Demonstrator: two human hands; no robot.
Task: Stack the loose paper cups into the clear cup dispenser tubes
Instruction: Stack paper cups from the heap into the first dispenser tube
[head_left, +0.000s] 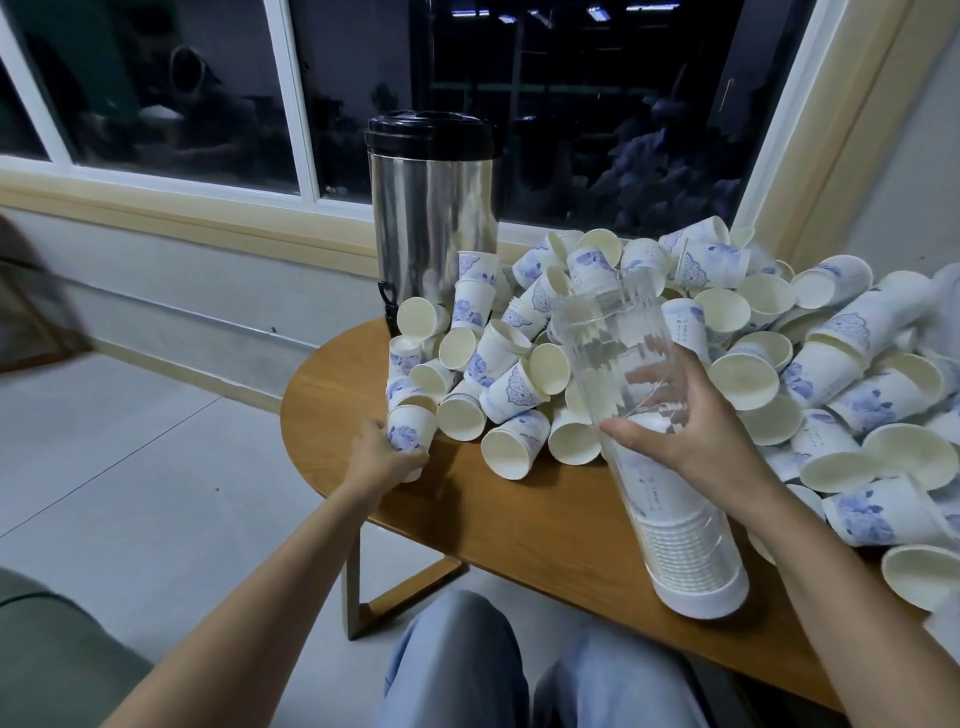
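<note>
Gripping a white paper cup with blue print (408, 434) at the pile's near left edge, left hand (382, 454) curls round it. Right hand (691, 436) clasps the clear ribbed plastic dispenser tube (602, 338), tilted, its white base on the round wooden table (519, 519). A nested cup stack (685, 545) fills the tube's lower part. The loose cup pile (779, 364) touches a steel urn with black lid (431, 218).

1. A round wooden table (519, 525) carries the load.
2. A steel urn (431, 228) with a black lid stands at its far edge.
3. Right of the urn, against it, loose paper cups (675, 353), white with blue print, lie heaped.
4. In front of the urn, one upright cup (410, 434) stands at the heap's edge.
5. Farther front-right of the urn, a clear dispenser tube (675, 519) leans, white base on the wood.
</note>
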